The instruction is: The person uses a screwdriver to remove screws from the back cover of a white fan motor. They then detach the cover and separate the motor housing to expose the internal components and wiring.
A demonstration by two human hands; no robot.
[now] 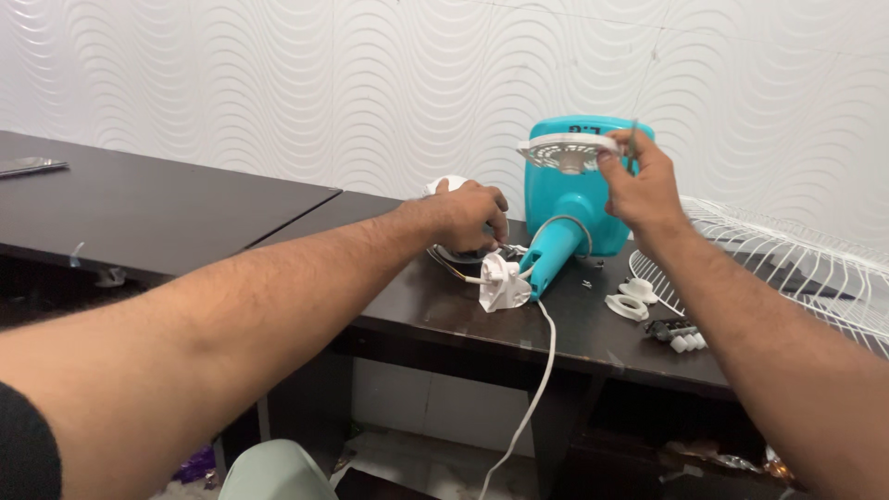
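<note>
A teal fan body [567, 218] stands on the dark table [435, 315]. My right hand [644, 185] grips a round white slotted cover [565, 153] at the top of the fan body, and a thin rod sticks up between the fingers. My left hand [468, 215] reaches down onto a white part and wires just left of the fan body, fingers curled over them; what it grips is hidden. A white plug [502, 282] lies in front of the teal neck, and its white cord [532, 398] hangs over the table's front edge.
A white wire fan guard [796, 264] lies at the right on the table. Small white plastic pieces [632, 301] and a black strip with white buttons [678, 335] lie near the front edge. A second dark table [157, 199] stands at the left.
</note>
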